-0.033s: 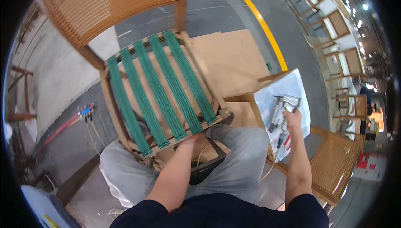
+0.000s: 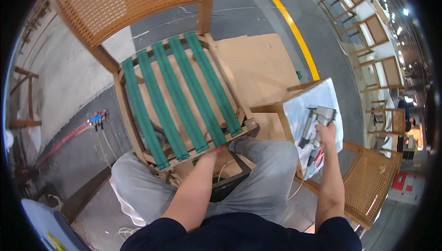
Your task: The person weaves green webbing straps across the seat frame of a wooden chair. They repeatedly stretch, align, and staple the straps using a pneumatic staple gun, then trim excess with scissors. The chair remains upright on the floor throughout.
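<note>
Nothing has shifted since before: my right hand (image 2: 328,133) stays clamped on the nail gun (image 2: 316,121), long axis pointing away, on the side bench (image 2: 294,108); my left hand (image 2: 212,152) grips the chair frame (image 2: 133,131).

A wooden chair frame (image 2: 182,108) with four green webbing straps (image 2: 184,101) across its open seat rests tilted on the person's knees. A grey nail gun (image 2: 315,122) lies on the side table's white sheet (image 2: 317,99).

Dark green ribbed straps (image 2: 182,99) cross a pale wooden seat frame (image 2: 126,117) under a honey-tan woven cane backrest (image 2: 133,0), with light grey jeans (image 2: 267,177) near, a yellow floor line (image 2: 287,21) far right, and a silver-grey tool (image 2: 317,117) at right.
</note>
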A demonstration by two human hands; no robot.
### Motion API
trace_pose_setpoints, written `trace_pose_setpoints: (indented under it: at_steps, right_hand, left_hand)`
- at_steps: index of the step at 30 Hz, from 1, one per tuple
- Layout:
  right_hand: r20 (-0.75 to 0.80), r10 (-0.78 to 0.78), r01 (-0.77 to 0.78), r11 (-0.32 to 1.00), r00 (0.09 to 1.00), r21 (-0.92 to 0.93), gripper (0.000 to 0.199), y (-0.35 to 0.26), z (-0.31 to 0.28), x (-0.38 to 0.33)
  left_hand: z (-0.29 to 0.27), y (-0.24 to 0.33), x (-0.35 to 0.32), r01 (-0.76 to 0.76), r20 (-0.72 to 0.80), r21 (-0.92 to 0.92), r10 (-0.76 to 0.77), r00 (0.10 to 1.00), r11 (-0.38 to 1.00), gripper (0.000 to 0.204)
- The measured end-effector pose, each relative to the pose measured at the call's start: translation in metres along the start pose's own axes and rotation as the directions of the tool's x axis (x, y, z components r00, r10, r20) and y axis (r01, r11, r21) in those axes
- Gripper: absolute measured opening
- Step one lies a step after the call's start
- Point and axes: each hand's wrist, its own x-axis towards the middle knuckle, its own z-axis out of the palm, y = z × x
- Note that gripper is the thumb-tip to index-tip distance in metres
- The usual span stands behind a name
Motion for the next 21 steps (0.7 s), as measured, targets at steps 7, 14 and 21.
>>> trace_pose_setpoints:
  at_steps: [7, 14, 21]
  right_hand:
    - [0.249, -0.139, 0.125, 0.99, 0.959, 0.071, 0.027, -0.115, -0.001, -0.121]
    - [0.736, -0.144, 0.13, 0.989, 0.662, 0.077, 0.02, -0.115, 0.118, -0.211]
    - [0.764, 0.087, 0.057, 0.985, 0.639, -0.16, 0.032, -0.108, 0.153, -0.226]
  left_hand:
    - [0.015, 0.004, -0.008, 0.07, 0.067, 0.012, -0.071, 0.995, 0.997, 0.014]
    - [0.021, 0.014, -0.019, 0.099, 0.078, 0.043, -0.102, 0.992, 0.994, 0.017]
    - [0.03, 0.019, -0.044, 0.168, -0.086, 0.176, -0.155, 0.984, 0.97, 0.02]
